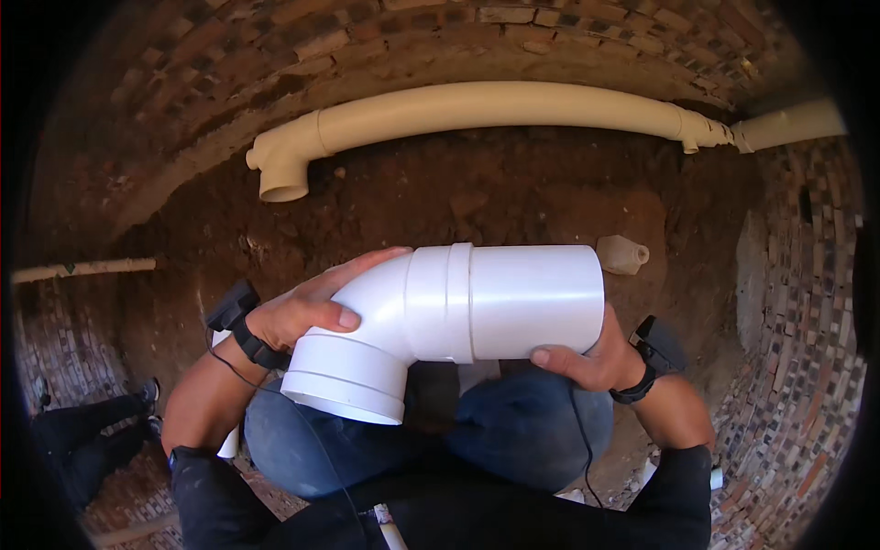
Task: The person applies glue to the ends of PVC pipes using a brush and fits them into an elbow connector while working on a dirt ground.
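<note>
1. Left hand [307,307] grips the white elbow [376,289] at its bend, thumb pressed on the near side, fingers stretched along the far side.
2. Right hand [598,362] grips the white pipe [536,298] by its far right end, thumb on the lower edge, palm against the rim.
3. Done, as judged: elbow and pipe sit end to end, meeting at the collar [460,302], and are held as one piece. Full seating cannot be told from this angle.
4. Left, as judged: elbow's lower socket [344,380] has nothing fitted to it. The joined piece is not connected to the cream pipe [495,105], which lies well apart beyond it, along the brick wall [513,32].
5. Position: elbow lies just right of the left hand's palm, inside its grasp; pipe extends left from the right hand. Both parts are held between the hands, above the knees [541,422].
</note>
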The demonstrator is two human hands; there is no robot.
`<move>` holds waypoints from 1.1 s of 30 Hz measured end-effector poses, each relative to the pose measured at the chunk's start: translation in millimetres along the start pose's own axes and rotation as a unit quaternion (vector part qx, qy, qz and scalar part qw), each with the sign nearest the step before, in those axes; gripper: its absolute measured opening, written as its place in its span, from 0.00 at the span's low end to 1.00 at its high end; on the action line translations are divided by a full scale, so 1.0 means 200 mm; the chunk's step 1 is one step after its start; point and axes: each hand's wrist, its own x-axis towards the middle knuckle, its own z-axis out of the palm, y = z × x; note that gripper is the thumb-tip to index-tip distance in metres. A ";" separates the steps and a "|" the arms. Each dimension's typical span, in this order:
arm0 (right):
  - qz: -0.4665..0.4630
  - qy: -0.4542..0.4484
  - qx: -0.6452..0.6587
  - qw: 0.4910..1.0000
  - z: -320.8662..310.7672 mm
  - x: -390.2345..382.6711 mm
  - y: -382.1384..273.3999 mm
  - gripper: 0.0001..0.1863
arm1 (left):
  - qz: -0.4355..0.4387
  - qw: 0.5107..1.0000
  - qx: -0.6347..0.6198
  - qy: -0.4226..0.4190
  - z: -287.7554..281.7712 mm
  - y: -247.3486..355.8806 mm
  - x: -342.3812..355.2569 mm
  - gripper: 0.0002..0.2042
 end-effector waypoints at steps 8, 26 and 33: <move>-0.007 -0.041 -0.073 0.996 -0.04 0.09 -0.12 0.23 | 0.039 0.999 -0.009 0.015 -0.01 0.00 0.00 0.53; 0.243 0.037 0.076 0.966 -0.06 0.85 0.36 0.20 | 0.024 0.955 0.064 0.288 -0.42 -0.53 -0.34 0.34; 0.319 -0.066 -0.033 0.945 0.44 1.21 0.48 0.21 | -0.043 0.911 -0.007 0.411 -0.55 -0.96 -0.59 0.33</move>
